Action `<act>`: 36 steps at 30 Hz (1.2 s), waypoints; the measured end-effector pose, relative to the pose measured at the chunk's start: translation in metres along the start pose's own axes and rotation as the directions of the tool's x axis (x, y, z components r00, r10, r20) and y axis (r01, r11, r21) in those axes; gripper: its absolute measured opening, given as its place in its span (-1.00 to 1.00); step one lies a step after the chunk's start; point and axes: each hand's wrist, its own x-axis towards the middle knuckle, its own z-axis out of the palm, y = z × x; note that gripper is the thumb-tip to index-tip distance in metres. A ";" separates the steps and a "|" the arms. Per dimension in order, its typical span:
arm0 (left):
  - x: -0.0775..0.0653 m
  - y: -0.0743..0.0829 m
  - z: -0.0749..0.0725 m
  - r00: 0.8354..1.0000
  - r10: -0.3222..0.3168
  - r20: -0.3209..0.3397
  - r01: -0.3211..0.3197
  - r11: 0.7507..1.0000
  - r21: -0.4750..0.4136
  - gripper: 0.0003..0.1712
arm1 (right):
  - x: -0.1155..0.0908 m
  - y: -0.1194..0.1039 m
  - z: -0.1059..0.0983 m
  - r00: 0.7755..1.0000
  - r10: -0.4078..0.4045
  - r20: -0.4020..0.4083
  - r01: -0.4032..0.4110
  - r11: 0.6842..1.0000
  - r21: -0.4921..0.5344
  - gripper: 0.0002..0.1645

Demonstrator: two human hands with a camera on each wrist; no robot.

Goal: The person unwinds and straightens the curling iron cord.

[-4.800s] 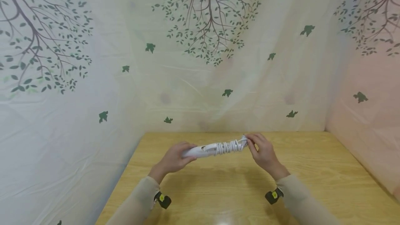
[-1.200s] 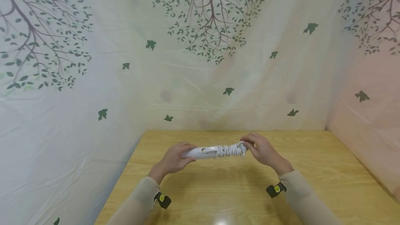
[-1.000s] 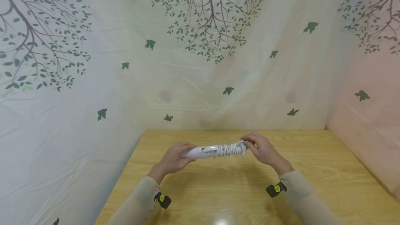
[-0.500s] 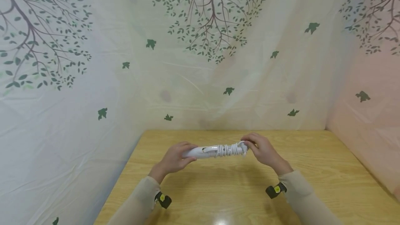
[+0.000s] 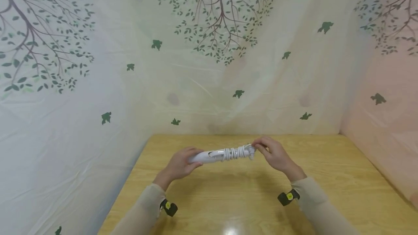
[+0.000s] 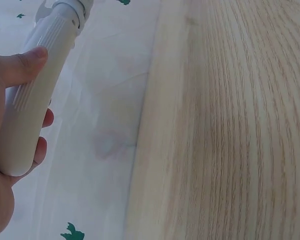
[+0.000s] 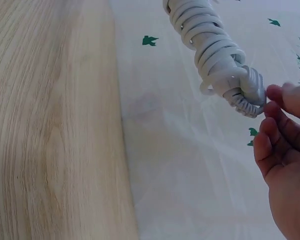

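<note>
A white curling iron (image 5: pixel 212 156) is held level above the table, its rounded handle to the left. My left hand (image 5: pixel 179 163) grips that handle; in the left wrist view the thumb lies along its ridged side (image 6: pixel 52 37) and fingers wrap beneath. The iron's white cord (image 5: pixel 232 153) is wound in several coils round the barrel, hiding most of it. At the far right end sits the cord's plug (image 7: pixel 251 86), bent back against the coils. My right hand (image 5: pixel 274 155) pinches the plug's outer edge between thumb and fingertips.
Beneath the hands lies a wooden table (image 5: pixel 228 195). A pale curtain (image 5: pixel 209 111) printed with trees and green leaf shapes rises behind the table and along both sides. A small black camera is strapped to each wrist.
The curling iron has shifted slightly left, its plug end tipping up. My right fingertips have gone from curling over the plug end to its outer edge. The left hand keeps its grip.
</note>
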 end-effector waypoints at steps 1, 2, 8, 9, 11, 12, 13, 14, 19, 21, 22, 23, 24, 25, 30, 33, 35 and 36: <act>0.000 -0.001 0.000 1.000 0.006 -0.003 -0.006 1.000 -0.001 -0.55 | 0.000 0.000 0.000 1.000 0.006 -0.002 -0.006 1.000 0.002 -0.84; 0.001 -0.002 -0.001 1.000 0.011 -0.002 -0.011 1.000 0.001 -0.54 | 0.001 -0.001 0.001 1.000 0.010 -0.003 -0.010 1.000 0.001 -0.84; 0.002 -0.001 -0.001 1.000 0.017 0.011 -0.016 1.000 -0.017 -0.54 | 0.001 0.001 0.002 1.000 0.022 0.017 -0.022 1.000 0.012 -0.76; 0.002 -0.001 -0.001 1.000 0.016 0.011 -0.016 1.000 -0.019 -0.54 | 0.001 0.002 0.002 1.000 0.018 0.023 -0.018 1.000 0.022 -0.76; 0.001 -0.001 0.000 1.000 0.016 0.010 -0.016 1.000 -0.020 -0.54 | 0.000 0.004 0.002 0.999 0.013 0.035 -0.014 0.999 0.043 -0.76; 0.000 -0.002 0.001 1.000 0.017 0.009 -0.016 1.000 -0.022 -0.54 | -0.001 0.005 0.001 0.999 0.012 0.040 -0.014 0.999 0.053 -0.76; 0.000 -0.002 0.001 1.000 0.018 0.008 -0.018 1.000 -0.022 -0.54 | -0.002 0.006 0.001 0.999 0.015 0.044 -0.018 0.998 0.060 -0.76; -0.001 -0.002 0.002 1.000 0.020 0.005 -0.020 1.000 -0.023 -0.54 | -0.003 0.007 0.001 0.999 0.025 0.048 -0.028 0.997 0.066 -0.74; -0.003 -0.004 0.004 1.000 0.024 -0.003 -0.024 0.999 -0.035 -0.53 | -0.006 0.011 0.001 0.994 0.090 0.063 -0.094 0.993 0.066 -0.72; -0.003 -0.004 0.004 1.000 0.020 0.000 -0.020 0.999 -0.041 -0.53 | -0.007 0.011 0.001 0.991 0.116 0.069 -0.121 0.990 0.077 -0.72; -0.003 -0.004 0.004 1.000 0.017 0.004 -0.017 0.999 -0.042 -0.53 | -0.007 0.011 0.001 0.989 0.128 0.074 -0.134 0.987 0.085 -0.72; -0.003 -0.004 0.004 1.000 0.016 0.006 -0.016 0.999 -0.042 -0.53 | -0.007 0.011 0.002 0.988 0.136 0.077 -0.143 0.985 0.097 -0.71; -0.003 -0.003 0.003 1.000 0.017 0.007 -0.016 0.999 -0.041 -0.53 | -0.007 0.011 0.001 0.987 0.140 0.080 -0.148 0.983 0.107 -0.70; -0.003 -0.003 0.003 1.000 0.016 0.009 -0.016 0.999 -0.041 -0.53 | -0.007 0.011 0.001 0.986 0.145 0.079 -0.154 0.981 0.117 -0.70; -0.003 -0.002 0.000 1.000 0.011 0.012 -0.011 0.999 -0.046 -0.54 | -0.006 0.010 -0.002 0.986 0.133 0.096 -0.149 0.971 0.189 -0.73; -0.003 -0.002 -0.001 1.000 0.004 0.016 -0.003 0.999 -0.051 -0.54 | -0.005 0.012 -0.004 0.985 0.120 0.122 -0.147 0.960 0.239 -0.73; -0.004 -0.002 -0.001 1.000 -0.001 0.020 0.002 0.999 -0.051 -0.55 | -0.005 0.014 -0.005 0.983 0.116 0.140 -0.150 0.953 0.263 -0.73; -0.004 -0.002 -0.001 1.000 -0.003 0.024 0.004 0.999 -0.050 -0.55 | -0.006 0.014 -0.005 0.982 0.114 0.147 -0.151 0.950 0.271 -0.72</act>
